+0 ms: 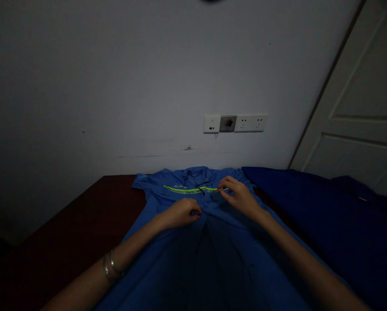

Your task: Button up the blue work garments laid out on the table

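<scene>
A blue short-sleeved work shirt (167, 198) lies spread out face up, its collar toward the wall. A yellow-green and grey reflective strip (183, 190) crosses its chest, with white lettering just above the left part. My left hand (183, 211) is closed, fingers curled in, over the shirt front beside the centre opening; what its fingertips hold is hidden. Farther right, my right hand (238, 195) has thumb and fingers pinched together on the shirt at the right part of the strip. Toward me the lower shirt is in deep shadow.
Under the shirt is a dark red surface (115, 203), showing on the left. Dark blue cloth (297, 207) lies along the right side. Behind, a pale wall (131, 86) carries sockets (251, 123) and a grey switch plate (228, 123). A panelled door (358, 108) stands at right.
</scene>
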Tool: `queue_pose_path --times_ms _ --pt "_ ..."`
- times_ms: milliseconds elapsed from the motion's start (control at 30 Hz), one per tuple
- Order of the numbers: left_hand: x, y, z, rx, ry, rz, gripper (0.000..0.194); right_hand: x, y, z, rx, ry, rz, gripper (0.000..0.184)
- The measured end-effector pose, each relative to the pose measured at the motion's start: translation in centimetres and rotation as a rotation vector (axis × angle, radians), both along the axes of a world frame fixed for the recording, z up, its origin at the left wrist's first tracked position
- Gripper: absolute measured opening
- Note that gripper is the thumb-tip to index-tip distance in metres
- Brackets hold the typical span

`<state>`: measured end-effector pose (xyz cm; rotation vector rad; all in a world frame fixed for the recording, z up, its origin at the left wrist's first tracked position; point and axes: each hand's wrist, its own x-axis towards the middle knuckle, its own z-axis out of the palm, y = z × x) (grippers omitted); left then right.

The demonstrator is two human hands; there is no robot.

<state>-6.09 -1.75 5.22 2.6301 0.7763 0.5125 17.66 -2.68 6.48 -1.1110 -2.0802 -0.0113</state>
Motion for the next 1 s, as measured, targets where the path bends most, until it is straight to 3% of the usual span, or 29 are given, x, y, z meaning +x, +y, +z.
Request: queue_pose_path --times_ms 133,400,733,867,1000 --pt "-1.7 -2.2 -1.3 -0.017 0.159 -0.112 0.018 0.2 -2.5 0.5 -0.134 -0.066 0.065 0.012" --pt "-2.7 -3.1 -3.8 0.024 0.168 -0.034 0.017 -0.3 -6.3 -0.3 -0.308 -0.163 0.09 0.014" --pt "-1.5 -4.1 -6.2 0.408 0.206 -0.033 0.014 -1.9 -6.8 -1.9 -0.337 -0.145 0.097 0.016" --pt "-1.4 -4.5 -5.7 0.568 0.172 0.005 0.017 -2.1 -6.9 -2.2 -0.342 -0.078 0.126 0.014" --pt "-1.1 -5.4 -3.7 0.632 0.059 -0.014 0.017 -2.7 -7.2 -2.6 -0.312 0.01 0.208 0.023"
